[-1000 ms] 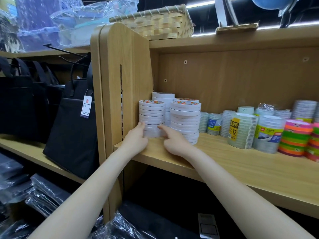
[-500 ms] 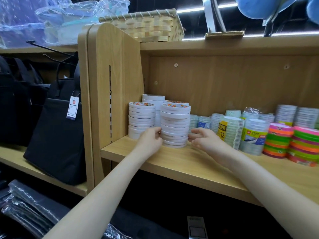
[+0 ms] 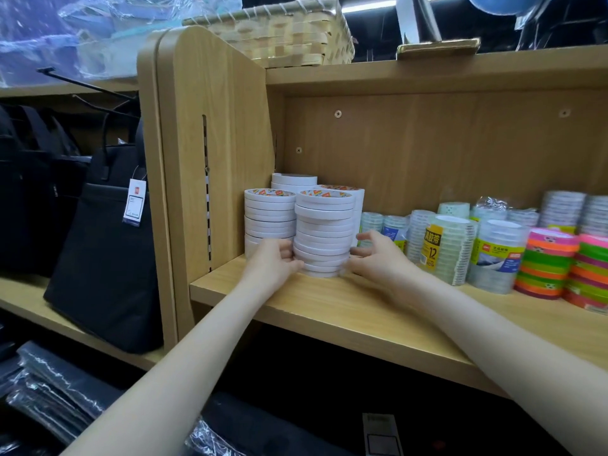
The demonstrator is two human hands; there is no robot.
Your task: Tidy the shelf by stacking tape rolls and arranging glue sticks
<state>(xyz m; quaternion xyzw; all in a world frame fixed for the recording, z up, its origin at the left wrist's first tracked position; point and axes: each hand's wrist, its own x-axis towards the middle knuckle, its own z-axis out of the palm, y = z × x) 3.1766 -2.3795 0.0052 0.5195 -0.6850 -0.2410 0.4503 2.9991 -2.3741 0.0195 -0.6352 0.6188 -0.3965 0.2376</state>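
Head view: both hands at a tape stack [image 3: 324,233] on the shelf [image 3: 345,307].
Left hand [image 3: 274,263] and right hand [image 3: 378,256] cupping its base from either side, fingers curled against the rolls.

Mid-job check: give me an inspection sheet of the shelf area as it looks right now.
Surface: wooden shelf, front strip bare.
Job's things: front right white tape stack leans unevenly; front left white tape stack beside it; more white stacks behind. No glue sticks seen.
Clutter: clear tape packs and neon tape rolls to the right.
Grippers: left hand and right hand cup the base of the front right stack from either side.
Cables: nothing seen.
Surroundings: woven basket on top; black bag with tag on the neighbouring shelf.
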